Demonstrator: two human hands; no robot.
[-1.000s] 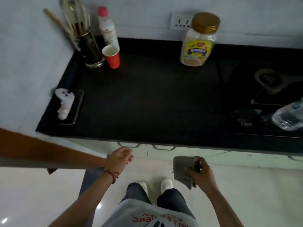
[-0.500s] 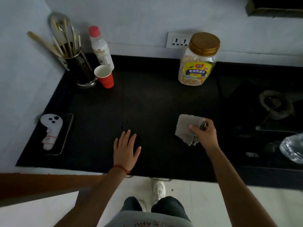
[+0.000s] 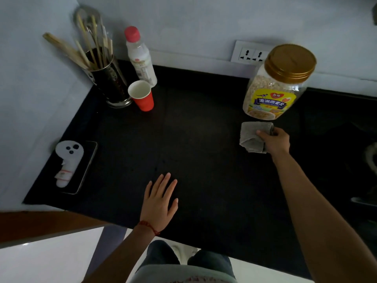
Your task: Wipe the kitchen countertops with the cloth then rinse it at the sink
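A black countertop (image 3: 193, 144) fills the middle of the view. My right hand (image 3: 274, 140) grips a folded grey cloth (image 3: 253, 137) and holds it on the counter just in front of a large oats jar (image 3: 275, 86) with a gold lid. My left hand (image 3: 160, 201) lies flat on the counter near its front edge, fingers spread, holding nothing. No sink is in view.
At the back left stand a utensil holder (image 3: 106, 78), a white bottle with a red cap (image 3: 140, 58) and a red paper cup (image 3: 141, 96). A phone with a white toy on it (image 3: 71, 166) lies at the left edge. A dark stove (image 3: 363, 160) is at the right.
My right hand has carried the cloth from below the counter edge up onto the counter and towards the jar. My left hand came to rest flat on the counter.
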